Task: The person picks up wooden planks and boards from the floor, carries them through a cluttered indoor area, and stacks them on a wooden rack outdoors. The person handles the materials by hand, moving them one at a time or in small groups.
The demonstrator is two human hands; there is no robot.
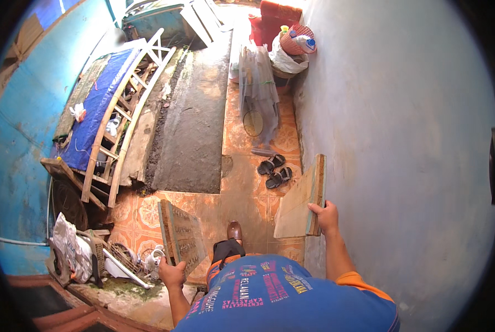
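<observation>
My left hand [173,273] is closed round the edge of a few ceramic tiles [186,235], held upright beside my left leg. Their visible face is greyish with a gridded texture, like a tile's back, and the edge is brown. On the other side, my right hand [326,217] grips a second small stack of tiles [298,202], thumb on the near edge. That stack has a smooth cream face and layered brown and pale-blue edges. It is tilted and close to the grey wall. How many tiles are in each stack I cannot tell.
Black sandals [275,170] lie on the orange patterned floor [242,177] ahead. Beyond them hang grey plastic sheets [258,94] beside a full white sack [287,60]. A bamboo ladder [128,116] leans over wood at left. Clutter [76,249] sits lower left; the wall [391,155] bounds the right.
</observation>
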